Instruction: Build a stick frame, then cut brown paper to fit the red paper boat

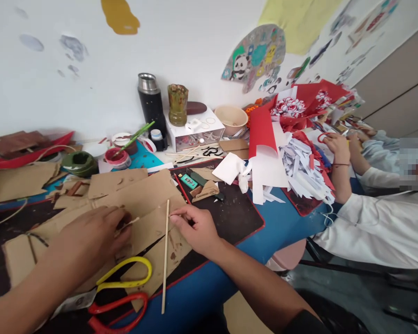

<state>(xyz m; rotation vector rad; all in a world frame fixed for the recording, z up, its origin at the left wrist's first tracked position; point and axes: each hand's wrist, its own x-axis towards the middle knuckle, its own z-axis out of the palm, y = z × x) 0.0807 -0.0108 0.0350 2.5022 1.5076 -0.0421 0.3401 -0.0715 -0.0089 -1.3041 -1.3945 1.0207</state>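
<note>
My right hand (198, 229) is closed, its thumb and index finger pinched at the upper part of a thin wooden stick (165, 260) that stands nearly upright in view. My left hand (94, 232) is closed over the cardboard, fingers curled, with a thin pale strip (130, 222) sticking out from its fingertips. Brown cardboard pieces (153, 190) lie under and around both hands. Scissors with one yellow handle (148, 273) and one red handle (144, 306) lie just below my left hand, to the left of the stick.
A green cutter (209, 183) and a red pencil (183, 189) lie on the black mat (237, 218). Behind stand a black thermos (151, 104), a white drawer box (195, 134) and paint pots. Paper strips (303, 164) and a person with scissors are at the right.
</note>
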